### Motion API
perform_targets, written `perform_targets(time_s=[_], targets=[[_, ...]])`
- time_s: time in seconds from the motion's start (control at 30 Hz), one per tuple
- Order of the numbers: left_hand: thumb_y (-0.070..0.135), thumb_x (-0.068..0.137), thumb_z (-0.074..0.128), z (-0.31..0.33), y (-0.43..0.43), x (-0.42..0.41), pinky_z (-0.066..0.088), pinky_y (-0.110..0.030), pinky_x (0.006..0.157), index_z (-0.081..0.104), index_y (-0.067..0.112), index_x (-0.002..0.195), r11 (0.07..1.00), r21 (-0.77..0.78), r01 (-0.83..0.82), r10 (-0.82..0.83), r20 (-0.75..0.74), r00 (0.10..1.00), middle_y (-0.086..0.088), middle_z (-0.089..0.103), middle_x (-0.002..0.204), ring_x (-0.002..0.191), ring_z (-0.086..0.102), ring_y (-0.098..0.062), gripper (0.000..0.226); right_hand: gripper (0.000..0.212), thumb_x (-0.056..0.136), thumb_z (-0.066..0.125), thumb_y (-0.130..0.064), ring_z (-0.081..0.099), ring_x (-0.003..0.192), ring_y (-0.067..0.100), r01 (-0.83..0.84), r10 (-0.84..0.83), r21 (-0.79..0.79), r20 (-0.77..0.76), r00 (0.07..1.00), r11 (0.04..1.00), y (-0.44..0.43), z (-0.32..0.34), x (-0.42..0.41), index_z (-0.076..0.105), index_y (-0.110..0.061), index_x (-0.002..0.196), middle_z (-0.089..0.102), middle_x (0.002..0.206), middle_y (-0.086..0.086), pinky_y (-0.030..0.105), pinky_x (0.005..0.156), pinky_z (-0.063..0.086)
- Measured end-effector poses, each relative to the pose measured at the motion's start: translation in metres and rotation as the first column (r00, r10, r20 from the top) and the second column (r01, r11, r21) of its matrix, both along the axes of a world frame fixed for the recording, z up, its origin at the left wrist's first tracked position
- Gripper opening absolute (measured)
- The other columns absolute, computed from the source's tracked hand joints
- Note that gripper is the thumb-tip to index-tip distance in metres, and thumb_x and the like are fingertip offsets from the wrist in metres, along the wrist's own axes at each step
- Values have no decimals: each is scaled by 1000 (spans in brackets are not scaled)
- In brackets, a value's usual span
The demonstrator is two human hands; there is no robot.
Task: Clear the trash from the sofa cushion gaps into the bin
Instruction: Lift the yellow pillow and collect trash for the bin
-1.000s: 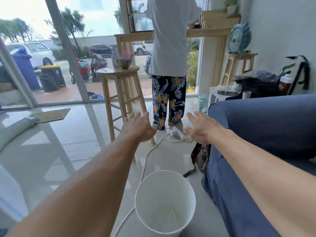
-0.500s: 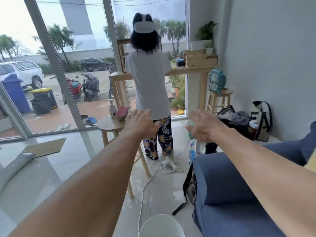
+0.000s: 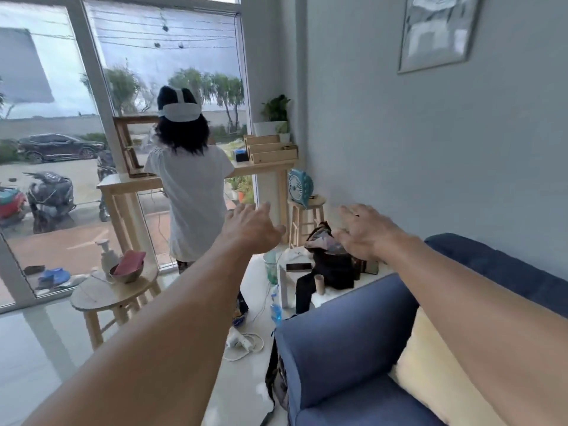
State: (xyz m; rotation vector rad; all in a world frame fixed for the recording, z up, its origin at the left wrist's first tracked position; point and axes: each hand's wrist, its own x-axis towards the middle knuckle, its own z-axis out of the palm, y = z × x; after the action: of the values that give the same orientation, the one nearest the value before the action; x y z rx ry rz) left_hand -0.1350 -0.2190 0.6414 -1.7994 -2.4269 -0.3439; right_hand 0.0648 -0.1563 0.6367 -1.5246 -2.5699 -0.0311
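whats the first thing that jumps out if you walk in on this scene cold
Two bare arms stretch forward from the camera, the left hand and right hand both open and empty in mid-air. Just beyond them a person in a white shirt stands with their back turned at a wooden counter by the big window. The blue sofa with a pale yellow cushion fills the lower right.

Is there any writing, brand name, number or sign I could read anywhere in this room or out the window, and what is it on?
None can be read.
Framed picture on the wall: blurred, no words show.
Blue fan on the stool: no label shows.
Pump bottle on the round table: no print shows.
Phone on the white side table: dark, no text.
Car and scooters outside: any plates too small and blurred.
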Motion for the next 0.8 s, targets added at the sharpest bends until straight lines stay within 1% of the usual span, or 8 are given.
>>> perform_targets(time_s=[0.07,0.17,0.23,0.37,0.43,0.63,0.73,0.8], targets=[[52,94,45,3,15,14,21,-47,116,27,18,149,998,3,66,-66,2,998,-13,31,154,143,24,-32,67,60,100,31,-45,15,145,27,59,-59,6,4,998,998,3,2,14,19,-16,151,18,157,10,43,114,22],[49,95,47,5,40,35,25,-46,112,28,20,148,976,1,216,-216,5,976,-13,36,150,139,29,-32,63,60,100,30,-44,13,146,27,182,-182,-5,-3,983,983,6,5,36,15,-17,152,12,159,9,44,114,22],[48,94,47,4,56,47,28,-45,110,31,19,146,957,7,289,-289,8,957,-14,37,148,138,31,-32,62,60,101,28,-43,10,146,27,262,-262,-25,-26,965,965,6,5,51,13,-18,153,9,160,8,43,114,20],[49,94,44,-4,81,73,27,-46,109,32,17,146,912,-50,407,-407,-6,913,-12,36,149,139,30,-31,62,58,101,29,-41,10,146,26,417,-420,-56,-52,906,907,-2,-5,82,14,-18,152,9,160,7,42,112,21],[49,94,44,-8,86,79,28,-45,108,32,17,145,905,-56,421,-422,1,907,-11,36,150,139,29,-30,61,59,101,29,-42,9,146,26,445,-449,-74,-54,892,892,-4,-12,93,12,-19,153,8,160,7,42,113,21],[50,94,41,-33,127,136,28,-43,109,29,17,146,814,-114,569,-569,38,822,-11,37,148,139,28,-30,62,62,101,25,-47,8,147,25,621,-625,-96,-13,781,778,-3,-38,159,8,-20,154,6,161,5,43,114,21],[47,95,42,-47,151,171,30,-42,106,31,16,144,769,-116,628,-629,33,776,-11,40,144,136,31,-30,59,63,100,26,-48,8,147,24,668,-673,-99,-29,739,738,11,-54,192,9,-20,154,7,161,5,42,114,21],[47,96,41,-57,168,195,30,-41,106,28,17,147,745,-128,655,-657,30,753,-10,38,146,138,30,-28,60,64,99,27,-49,9,147,24,680,-688,-115,-52,724,724,24,-68,213,10,-19,154,8,161,5,42,114,23]])
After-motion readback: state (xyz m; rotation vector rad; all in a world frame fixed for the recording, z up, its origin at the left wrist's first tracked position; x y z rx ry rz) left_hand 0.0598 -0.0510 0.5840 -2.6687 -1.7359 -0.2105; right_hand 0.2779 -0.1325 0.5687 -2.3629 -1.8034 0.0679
